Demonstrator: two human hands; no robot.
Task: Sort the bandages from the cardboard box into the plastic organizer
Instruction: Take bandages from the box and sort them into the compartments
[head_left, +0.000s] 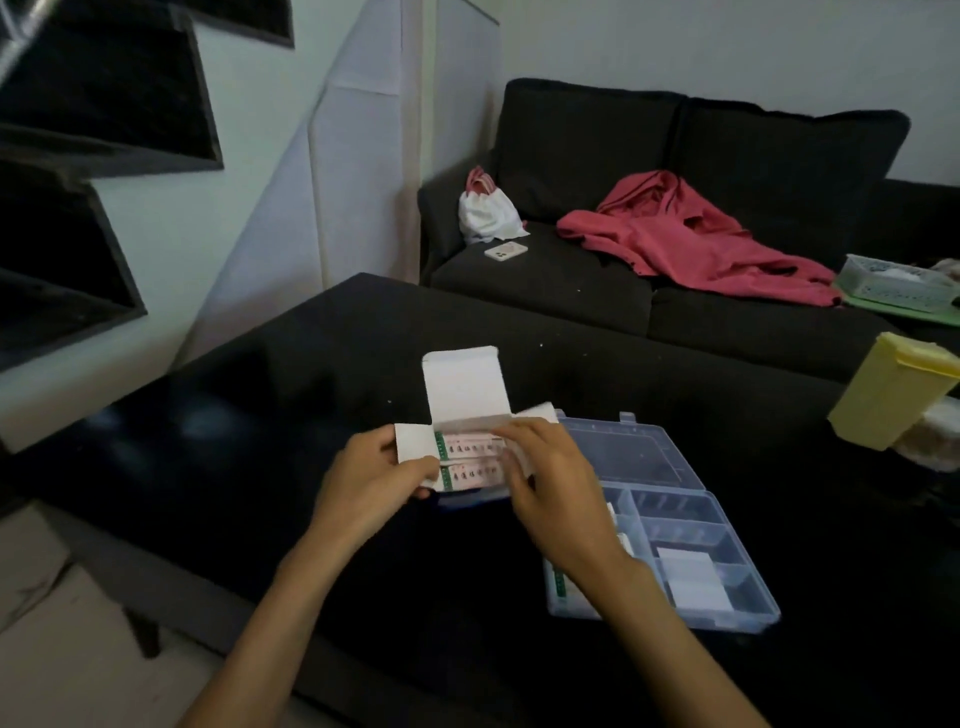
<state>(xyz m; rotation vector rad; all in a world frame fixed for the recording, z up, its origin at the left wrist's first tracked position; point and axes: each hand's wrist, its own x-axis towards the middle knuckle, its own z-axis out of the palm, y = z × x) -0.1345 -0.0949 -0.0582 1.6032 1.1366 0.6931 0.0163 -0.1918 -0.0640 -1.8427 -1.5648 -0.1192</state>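
Bandages' (470, 462) print blurred; right ends behind right hand (550, 483).

A glossy black table (311, 415) is carrying the open plastic organizer (727, 519) at four o'clock and a yellow container (883, 400) at three o'clock.

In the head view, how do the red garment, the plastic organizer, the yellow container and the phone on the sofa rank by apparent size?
Largest to smallest as they appear:
1. red garment
2. plastic organizer
3. yellow container
4. phone
The garment and phone lie farther away on the sofa, so true sizes may differ.
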